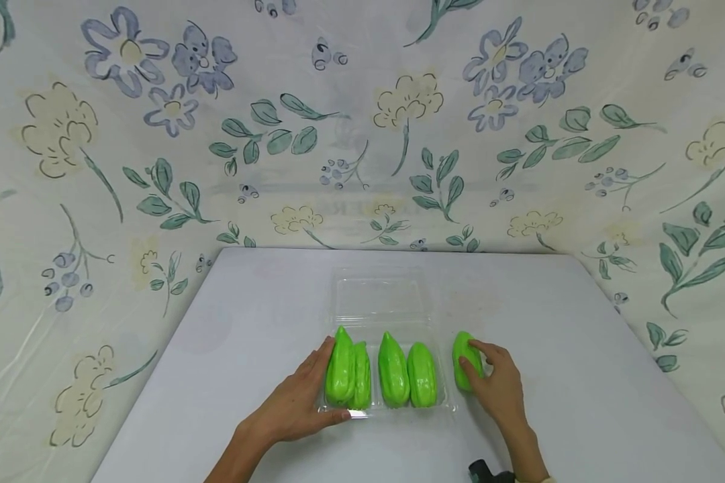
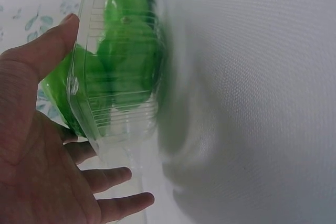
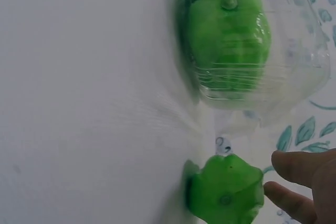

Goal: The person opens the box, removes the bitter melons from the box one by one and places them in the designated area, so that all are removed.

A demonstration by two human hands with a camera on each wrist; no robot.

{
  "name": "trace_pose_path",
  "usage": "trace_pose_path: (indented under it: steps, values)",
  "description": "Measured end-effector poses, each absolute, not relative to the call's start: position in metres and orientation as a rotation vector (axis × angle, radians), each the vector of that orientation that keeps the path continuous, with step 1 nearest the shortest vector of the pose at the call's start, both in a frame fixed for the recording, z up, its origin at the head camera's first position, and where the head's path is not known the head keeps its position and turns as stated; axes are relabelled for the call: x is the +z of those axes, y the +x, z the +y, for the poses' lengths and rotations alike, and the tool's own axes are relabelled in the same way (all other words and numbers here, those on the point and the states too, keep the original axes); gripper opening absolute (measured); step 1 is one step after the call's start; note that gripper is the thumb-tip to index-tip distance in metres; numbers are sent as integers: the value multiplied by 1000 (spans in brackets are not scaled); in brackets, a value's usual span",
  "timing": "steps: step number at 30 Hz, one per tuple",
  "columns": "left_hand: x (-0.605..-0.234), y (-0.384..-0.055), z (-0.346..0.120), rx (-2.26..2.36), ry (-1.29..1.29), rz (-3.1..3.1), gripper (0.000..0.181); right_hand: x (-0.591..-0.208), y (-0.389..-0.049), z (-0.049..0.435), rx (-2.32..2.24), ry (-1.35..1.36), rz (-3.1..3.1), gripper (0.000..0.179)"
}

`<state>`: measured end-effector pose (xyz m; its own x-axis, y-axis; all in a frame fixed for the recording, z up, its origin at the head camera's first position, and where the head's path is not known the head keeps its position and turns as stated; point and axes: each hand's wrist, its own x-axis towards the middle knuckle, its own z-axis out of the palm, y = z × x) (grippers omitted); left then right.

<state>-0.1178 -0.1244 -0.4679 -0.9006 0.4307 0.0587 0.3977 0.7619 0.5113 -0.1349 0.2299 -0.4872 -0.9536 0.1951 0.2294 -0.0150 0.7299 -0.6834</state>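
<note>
A clear plastic clamshell box (image 1: 447, 407) lies on the table with its lid folded back. Several bright green, ribbed, glossy vegetables, such as one pointed piece (image 1: 394, 370), sit in its base. Along the box's left side my left hand (image 1: 296, 402) rests with fingers extended, its thumb at the front edge; in the left wrist view the thumb (image 2: 55, 43) meets the rim. To the right of the box, another green ribbed vegetable (image 1: 466, 369) lies on the table. My right hand (image 1: 500, 382) hovers over it, thumb and forefinger spread. In the right wrist view a fingertip (image 3: 275, 190) is right at its side.
The opened lid (image 1: 380, 295) lies flat behind the base. A small black object (image 1: 483, 471) shows at the bottom edge, beside the right forearm. Behind the white table (image 1: 266, 288) hangs a floral sheet (image 1: 362, 168), which also runs along both sides.
</note>
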Motion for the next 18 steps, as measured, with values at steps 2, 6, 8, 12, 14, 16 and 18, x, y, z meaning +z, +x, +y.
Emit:
trace_pose_path:
  steps: [2, 6, 8, 12, 14, 16, 18]
  values:
    - [-468, -118, -124, 812, 680, 2892, 118, -484, -135, 231, 1058, -129, -2627, 41]
    - [-468, -117, -124, 807, 674, 2892, 119, -478, -136, 230, 1066, -109, -2589, 38]
    - [-468, -117, -123, 810, 672, 2888, 118, -475, -136, 229, 1056, -95, -2570, 37]
    - [-467, -117, -122, 813, 673, 2883, 118, -469, -137, 226, 1038, -26, -2512, 37]
    - [-466, -118, -122, 823, 681, 2879, 118, -466, -138, 224, 1044, 1, -2495, 37]
    - [-467, -118, -123, 815, 681, 2878, 118, -461, -138, 220, 1075, 15, -2485, 38]
    - [-467, -119, -123, 807, 683, 2876, 118, -457, -137, 216, 1118, 19, -2480, 39]
